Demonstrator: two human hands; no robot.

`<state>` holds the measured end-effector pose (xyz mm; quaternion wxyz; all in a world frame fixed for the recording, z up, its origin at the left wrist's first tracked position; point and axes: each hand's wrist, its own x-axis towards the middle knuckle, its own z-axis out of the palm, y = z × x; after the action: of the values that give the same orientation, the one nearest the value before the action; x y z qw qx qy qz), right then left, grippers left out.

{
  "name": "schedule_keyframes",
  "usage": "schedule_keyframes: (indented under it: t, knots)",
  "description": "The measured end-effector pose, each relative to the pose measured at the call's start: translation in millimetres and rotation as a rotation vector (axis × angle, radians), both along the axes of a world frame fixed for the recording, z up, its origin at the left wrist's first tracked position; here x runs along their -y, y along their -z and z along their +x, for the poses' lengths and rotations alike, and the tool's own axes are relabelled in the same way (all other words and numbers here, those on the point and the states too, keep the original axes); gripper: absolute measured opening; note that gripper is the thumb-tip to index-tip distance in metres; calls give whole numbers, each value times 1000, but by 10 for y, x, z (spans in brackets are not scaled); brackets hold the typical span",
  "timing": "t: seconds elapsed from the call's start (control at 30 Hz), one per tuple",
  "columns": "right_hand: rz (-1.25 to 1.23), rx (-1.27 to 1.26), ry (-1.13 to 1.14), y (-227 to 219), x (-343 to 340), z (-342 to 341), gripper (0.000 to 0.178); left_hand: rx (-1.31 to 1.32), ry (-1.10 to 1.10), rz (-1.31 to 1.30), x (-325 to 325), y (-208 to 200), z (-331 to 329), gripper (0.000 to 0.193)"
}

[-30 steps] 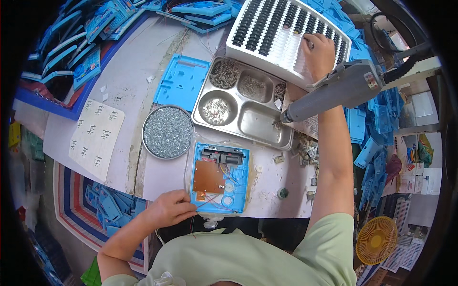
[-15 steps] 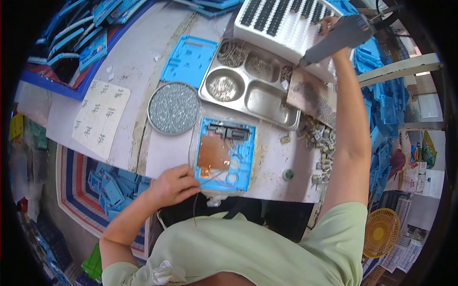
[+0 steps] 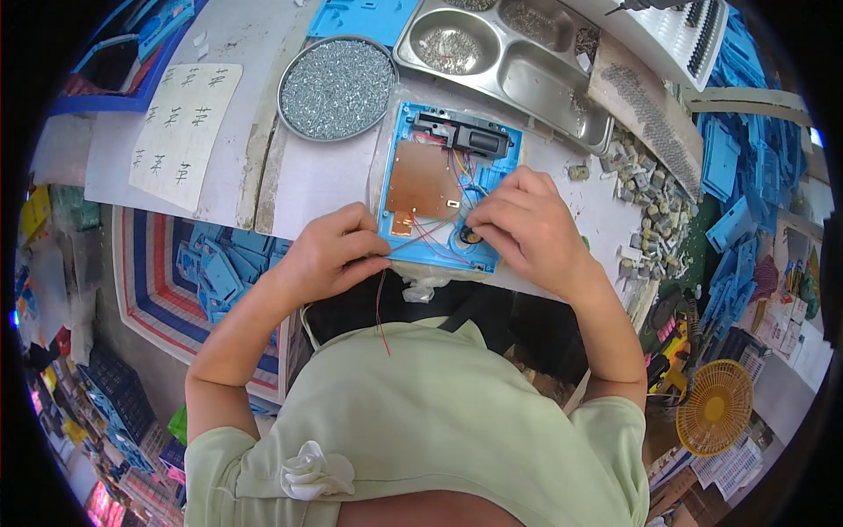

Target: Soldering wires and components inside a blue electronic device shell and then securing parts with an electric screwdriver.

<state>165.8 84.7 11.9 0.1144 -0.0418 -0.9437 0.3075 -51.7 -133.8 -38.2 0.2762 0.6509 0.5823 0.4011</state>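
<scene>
In front of me lies a blue plastic casing (image 3: 421,252) with a brown circuit board (image 3: 423,180), a black module (image 3: 461,132) along its far side and thin coloured wires. At the casing's near left edge, my left hand (image 3: 338,250) pinches a thin red wire (image 3: 379,307), whose end dangles below the table edge. My right hand (image 3: 536,230) reaches over the right side of the casing. Its fingertips close on a small dark round part (image 3: 471,235) at the casing's lower right, partly hidden by the fingers.
Beyond the casing stand a round tin of screws (image 3: 338,88) and a steel compartment tray (image 3: 544,83). A white foam tray (image 3: 676,35) and a screwdriver tip (image 3: 619,9) are at the far right. Small metal parts (image 3: 650,198) lie heaped right; a marked card (image 3: 189,132) lies left.
My right hand has come back from the foam tray to the casing, now with a small dark round part. My left hand stays by the casing's near left edge. The view has shifted.
</scene>
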Motion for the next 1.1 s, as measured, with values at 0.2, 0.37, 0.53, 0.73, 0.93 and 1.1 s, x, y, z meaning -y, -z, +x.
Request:
schedule_keyframes:
  t: [0.2, 0.37, 0.53, 0.73, 0.93, 1.1]
  knots:
    - [63, -76, -21, 126, 94, 50, 27, -2, -25, 14, 15, 36, 23, 25]
    - [59, -88, 52, 109, 224, 130, 30, -11, -25, 12, 17, 9, 31, 25]
    - [85, -51, 72, 168, 269, 120, 26, -10, -34, 18, 37, 38, 18, 26]
    - [100, -48, 25, 125, 249, 135, 26, -23, -32, 5, -13, -9, 35, 24]
    - [-59, -15, 417, -25, -342, 662, 16, -71, 1, -60, -6, -110, 1, 25]
    - [258, 164, 822, 106, -908, 988, 14, -107, 205, -229, -216, -419, -134, 25]
